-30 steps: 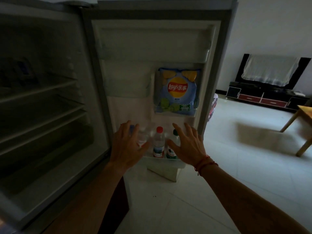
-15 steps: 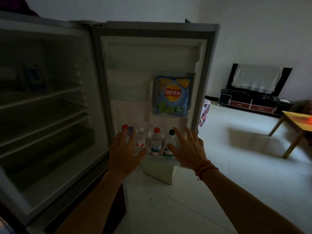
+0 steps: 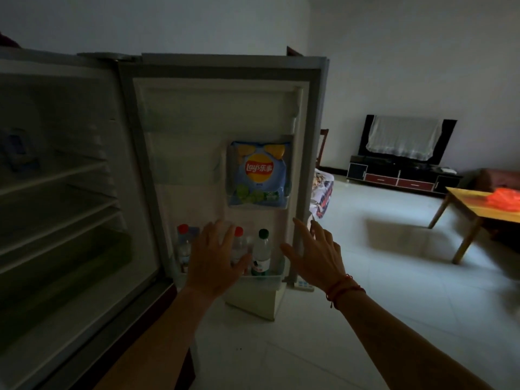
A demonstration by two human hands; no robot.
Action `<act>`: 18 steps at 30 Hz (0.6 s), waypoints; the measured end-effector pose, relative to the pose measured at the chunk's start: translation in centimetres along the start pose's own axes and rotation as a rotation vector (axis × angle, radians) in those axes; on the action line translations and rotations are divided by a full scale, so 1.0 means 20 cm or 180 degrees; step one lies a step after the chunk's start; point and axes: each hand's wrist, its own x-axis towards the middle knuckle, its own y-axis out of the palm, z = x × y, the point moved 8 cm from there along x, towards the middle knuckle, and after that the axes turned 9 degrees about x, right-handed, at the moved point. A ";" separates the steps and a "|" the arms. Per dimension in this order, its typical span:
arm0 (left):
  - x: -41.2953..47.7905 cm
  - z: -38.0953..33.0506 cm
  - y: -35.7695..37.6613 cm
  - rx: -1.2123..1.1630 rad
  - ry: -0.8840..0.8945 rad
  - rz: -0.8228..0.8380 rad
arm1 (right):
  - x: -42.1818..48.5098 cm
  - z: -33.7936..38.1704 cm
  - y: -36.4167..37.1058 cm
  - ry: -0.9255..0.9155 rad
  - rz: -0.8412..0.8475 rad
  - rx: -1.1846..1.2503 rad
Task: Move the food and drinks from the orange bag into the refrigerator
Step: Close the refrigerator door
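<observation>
The refrigerator stands open, its door swung wide toward me. A blue Lay's chip bag sits in the middle door shelf. Several bottles stand in the bottom door rack: a red-capped one at left, another red-capped one and a green-capped one. My left hand hovers with spread fingers in front of the bottles, holding nothing. My right hand is spread open by the door's outer edge, also empty. The orange bag lies on a wooden table at far right.
The wooden table stands on the pale tiled floor. A covered TV on a low dark cabinet lines the back wall. The fridge's inner shelves look dark, with a faint package at upper left.
I have pulled back from the fridge, so the view widened and the orange bag came into sight. Both open hands drew back from the bottle rack; the right hand shifted toward the door's edge.
</observation>
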 end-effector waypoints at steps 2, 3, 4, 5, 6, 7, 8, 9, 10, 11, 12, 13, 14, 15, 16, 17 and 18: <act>0.08 -0.11 0.01 -0.0022 0.0207 0.0001 | 0.03 -0.08 -0.03 0.0120 0.0031 0.0140; 0.13 -0.17 0.02 -0.0019 0.0347 0.0005 | 0.04 -0.12 -0.05 0.0175 0.0024 0.0208; 0.18 -0.23 0.03 -0.0002 0.0486 0.0005 | 0.06 -0.16 -0.07 0.0226 -0.0002 0.0263; 0.24 -0.29 0.03 0.0033 0.0602 0.0000 | 0.08 -0.19 -0.10 0.0256 -0.0038 0.0311; 0.29 -0.35 0.02 0.0075 0.0694 -0.0019 | 0.10 -0.22 -0.13 0.0266 -0.0076 0.0351; 0.35 -0.41 0.01 0.0107 0.0778 -0.0034 | 0.12 -0.24 -0.16 0.0259 -0.0119 0.0395; 0.40 -0.48 0.00 0.0142 0.0870 -0.0065 | 0.14 -0.26 -0.19 0.0271 -0.0150 0.0443; 0.45 -0.54 -0.01 0.0191 0.0968 -0.0106 | 0.17 -0.28 -0.21 0.0296 -0.0163 0.0502; 0.51 -0.60 -0.02 0.0262 0.1068 -0.0156 | 0.20 -0.31 -0.22 0.0326 -0.0162 0.0575; 0.55 -0.66 -0.03 0.0345 0.1155 -0.0208 | 0.24 -0.33 -0.22 0.0341 -0.0172 0.0652; 0.61 -0.71 -0.03 0.0415 0.1240 -0.0257 | 0.28 -0.36 -0.22 0.0377 -0.0177 0.0758; 0.65 -0.77 -0.03 0.0471 0.1318 -0.0292 | 0.31 -0.39 -0.22 0.0394 -0.0171 0.0874; 0.70 -0.82 -0.02 0.0524 0.1395 -0.0282 | 0.36 -0.41 -0.21 0.0421 -0.0137 0.1012; 0.75 -0.87 -0.01 0.0579 0.1480 -0.0262 | 0.40 -0.43 -0.20 0.0432 -0.0106 0.1142; 0.80 -0.92 0.00 0.0636 0.1561 -0.0266 | 0.44 -0.45 -0.18 0.0456 -0.0065 0.1260; 0.86 -0.96 0.01 0.0710 0.1635 -0.0299 | 0.48 -0.46 -0.16 0.0445 -0.0035 0.1369; 0.91 -0.99 0.03 0.0828 0.1699 -0.0323 | 0.53 -0.47 -0.13 0.0439 -0.0019 0.1472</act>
